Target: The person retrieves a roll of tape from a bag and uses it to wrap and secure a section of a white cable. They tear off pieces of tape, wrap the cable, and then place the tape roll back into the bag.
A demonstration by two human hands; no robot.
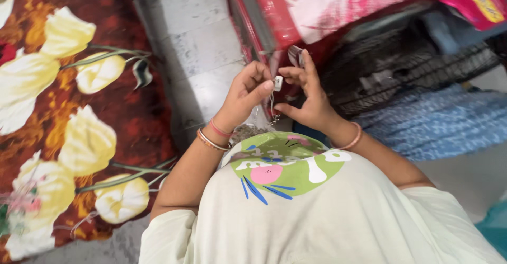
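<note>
A small white piece (pixel 278 82) with a thin thread (pixel 272 108) dangling from it is pinched between thumb and forefinger of the left hand (pixel 247 92), held up above the lap. The right hand (pixel 309 97) is held beside it, fingers spread, holding nothing. With so light a pinch, the piece could be dropped onto the grey floor (pixel 195 47) beside the flowered blanket (pixel 79 111).

Left hand (pixel 245 92): thumb and forefinger pinch small white piece (pixel 278 82), bangles at wrist | Right hand (pixel 309 97): fingers spread, touching same piece, thin thread (pixel 272 111) hanging below | Left: floral blanket (pixel 68 126) on grey floor (pixel 195 47) | Ahead: red box (pixel 274 16) | Right: blue patterned cloth (pixel 438 121)
</note>
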